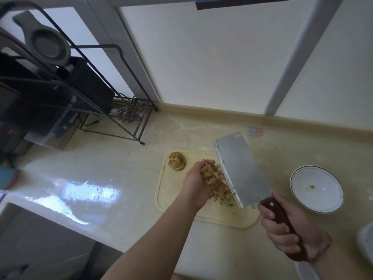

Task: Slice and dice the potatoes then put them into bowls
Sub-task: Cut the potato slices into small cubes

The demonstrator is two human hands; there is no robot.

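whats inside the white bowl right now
The round white bowl with a dark rim line holds only a small yellowish-brown speck near its centre. No diced potato is in it. Nothing covers the bowl, so its inside is fully visible.

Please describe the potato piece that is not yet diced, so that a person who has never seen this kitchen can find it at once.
Find the pale cutting board on the counter. At its far left corner sits the uncut potato piece, apart from the diced potato gathered between the left hand and the cleaver. It alone is one solid brown lump.
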